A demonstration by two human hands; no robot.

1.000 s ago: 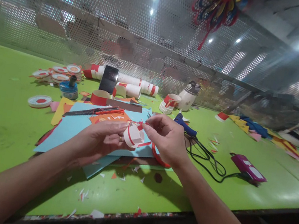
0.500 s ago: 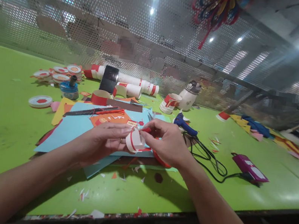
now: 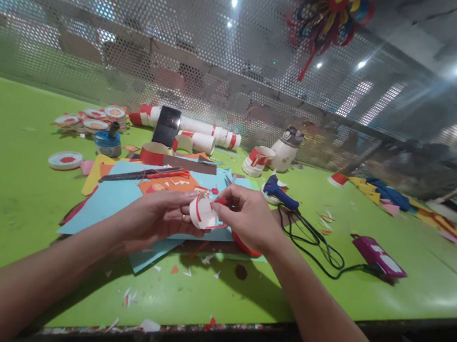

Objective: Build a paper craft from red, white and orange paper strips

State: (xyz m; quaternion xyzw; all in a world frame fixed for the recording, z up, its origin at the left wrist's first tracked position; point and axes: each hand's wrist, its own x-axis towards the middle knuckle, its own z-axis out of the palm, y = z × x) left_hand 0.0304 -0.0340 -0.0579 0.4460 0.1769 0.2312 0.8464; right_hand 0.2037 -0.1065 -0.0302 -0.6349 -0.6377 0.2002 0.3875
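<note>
The green table [image 3: 13,170] spreads wide under me, and over its middle lies a light blue sheet [image 3: 118,199] with an orange paper cutout [image 3: 167,183] on it. Above that sheet I hold a small white paper ring with red stripes [image 3: 202,213] between my two hands, clear of the table. My left hand [image 3: 154,218] comes at it from the left, fingers curled around its left side, thumb on the near edge, so that hand is closed on the ring. My right hand [image 3: 247,218] meets it from the right, thumb and forefinger pinched shut on a short red strip [image 3: 220,200] at the ring's upper right edge. Both hands touch the ring, so neither is nearer. The ring lies on its side, its axis running roughly left to right with a tilt toward me, and I see partly into its open mouth. Just beyond my right hand rests a blue glue gun [image 3: 276,191].
</note>
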